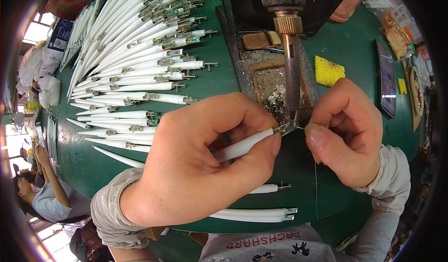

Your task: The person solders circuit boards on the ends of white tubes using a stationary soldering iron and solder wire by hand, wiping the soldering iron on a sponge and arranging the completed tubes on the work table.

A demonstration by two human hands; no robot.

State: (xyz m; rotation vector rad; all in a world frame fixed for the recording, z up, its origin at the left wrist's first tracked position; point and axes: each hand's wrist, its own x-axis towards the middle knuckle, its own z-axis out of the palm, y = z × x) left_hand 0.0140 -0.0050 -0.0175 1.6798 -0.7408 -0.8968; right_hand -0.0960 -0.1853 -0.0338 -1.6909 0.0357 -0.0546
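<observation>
My left hand (196, 154) is closed around a white tapered plastic tube (245, 146). From the tube's right end sticks out a small green circuit board (283, 129) with thin wires. A soldering iron (292, 70), fixed with its tip down, meets the board or stops just beside it. My right hand (347, 133) pinches a thin solder wire (316, 187) between thumb and forefinger. One end of this wire points at the iron's tip, and the rest hangs below the hand. Most of the tube is hidden inside my left hand.
Many similar white tubes (135, 81) lie fanned out on the left of the green table (214, 77); several more lie near its front edge. Under the iron is a debris-filled tray (275, 91). A yellow sponge (329, 71) and a phone (386, 79) lie right. Another person (51, 199) sits far left.
</observation>
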